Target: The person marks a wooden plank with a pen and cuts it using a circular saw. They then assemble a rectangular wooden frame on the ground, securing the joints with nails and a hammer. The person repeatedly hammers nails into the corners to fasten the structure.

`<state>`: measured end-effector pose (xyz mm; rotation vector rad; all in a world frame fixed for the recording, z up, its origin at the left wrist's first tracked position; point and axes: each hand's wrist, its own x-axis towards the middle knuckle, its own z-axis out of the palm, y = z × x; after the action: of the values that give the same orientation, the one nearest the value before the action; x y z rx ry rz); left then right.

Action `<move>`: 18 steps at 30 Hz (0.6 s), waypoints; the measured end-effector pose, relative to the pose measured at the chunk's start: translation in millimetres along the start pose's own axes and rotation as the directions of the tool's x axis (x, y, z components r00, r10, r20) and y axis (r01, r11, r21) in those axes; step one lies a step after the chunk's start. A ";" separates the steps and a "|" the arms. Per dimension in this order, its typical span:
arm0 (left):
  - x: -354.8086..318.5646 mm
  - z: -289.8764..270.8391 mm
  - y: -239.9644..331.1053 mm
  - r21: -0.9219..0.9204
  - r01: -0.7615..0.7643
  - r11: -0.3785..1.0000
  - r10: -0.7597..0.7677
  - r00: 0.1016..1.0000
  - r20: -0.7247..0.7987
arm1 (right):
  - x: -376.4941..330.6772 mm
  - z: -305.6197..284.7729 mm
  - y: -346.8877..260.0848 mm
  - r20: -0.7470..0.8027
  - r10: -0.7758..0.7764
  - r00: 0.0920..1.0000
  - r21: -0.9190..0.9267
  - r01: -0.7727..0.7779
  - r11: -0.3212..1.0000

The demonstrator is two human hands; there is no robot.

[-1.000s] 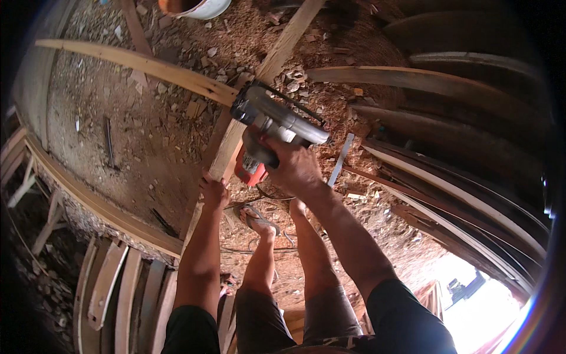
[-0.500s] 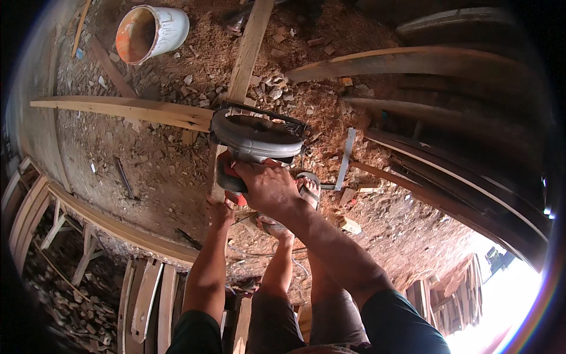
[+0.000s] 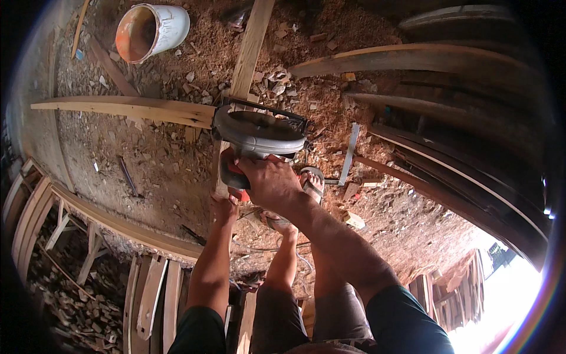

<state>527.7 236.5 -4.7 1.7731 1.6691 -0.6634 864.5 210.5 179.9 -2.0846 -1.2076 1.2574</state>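
At the left, a curved timber [image 3: 127, 224] bends from the left edge toward the near middle, with wooden stands [image 3: 59, 227] beside it and upright boards [image 3: 154, 298] ranged on its near side. A dark stick [image 3: 128, 176] lies on the littered floor [image 3: 88, 150]. On the far left a white bucket [image 3: 173, 28] lies tipped, its orange-stained mouth facing left and near. Nearer than the bucket, a pale board [image 3: 121, 108] has its long axis running left to right; one end points left, and the right end meets the circular saw.

In the middle, a long beam [image 3: 252, 50] runs from far to near and passes under the saw. The left hand [image 3: 224, 209] is at its near stretch, fingers against the wood; I cannot tell how far that grip is closed. The circular saw [image 3: 258, 140] sits where board and beam meet, its long axis left to right, the flat plate along its far side and the handle on the near side. The right hand [image 3: 268, 182] has its grip wrapped round that handle.

Just right of the saw is a sandalled foot [image 3: 313, 184], then a pale metal strip [image 3: 350, 153] lying far to near. Farther right, long curved planks [image 3: 401, 59] are stacked.
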 end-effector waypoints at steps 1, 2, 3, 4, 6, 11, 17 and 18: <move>0.7 0.2 -3.8 0.049 -0.002 0.999 0.002 1.000 0.007 | 1.4 -2.2 -0.8 0.023 0.004 1.000 0.008 -0.005 1.000; -0.2 0.1 -5.4 0.096 -0.006 0.995 0.004 1.000 0.016 | 1.8 -3.0 -1.4 0.047 0.011 0.999 0.013 -0.011 1.000; -1.0 0.2 -6.8 0.143 -0.010 0.990 0.006 1.000 0.025 | 1.9 -0.2 -1.4 0.021 0.013 1.000 0.004 -0.013 1.000; -0.9 0.5 -7.7 0.148 -0.004 0.989 -0.002 0.999 0.039 | 2.5 0.4 -2.5 0.025 0.018 1.000 0.010 -0.018 1.000; 2.4 1.0 -8.0 0.157 0.008 0.988 -0.018 0.998 0.061 | 5.4 -0.4 -5.4 0.030 0.021 0.999 0.022 -0.022 1.000; -4.9 -15.4 18.0 0.201 0.065 0.977 -0.094 0.986 0.138 | 15.9 8.9 -9.6 0.030 0.042 0.999 0.022 -0.042 0.999; 21.8 42.1 -60.3 0.332 -0.022 0.943 -0.007 0.996 0.086 | 19.8 -2.2 -26.9 0.097 0.076 0.992 0.011 -0.077 0.997; 36.0 62.3 -92.9 0.407 -0.043 0.912 0.023 0.998 0.054 | 20.7 -3.2 -27.8 0.084 0.067 0.994 0.027 -0.070 0.997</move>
<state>441.1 218.4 -82.0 2.0443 1.5427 -1.0966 858.9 243.0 190.9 -2.0868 -1.1533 1.3973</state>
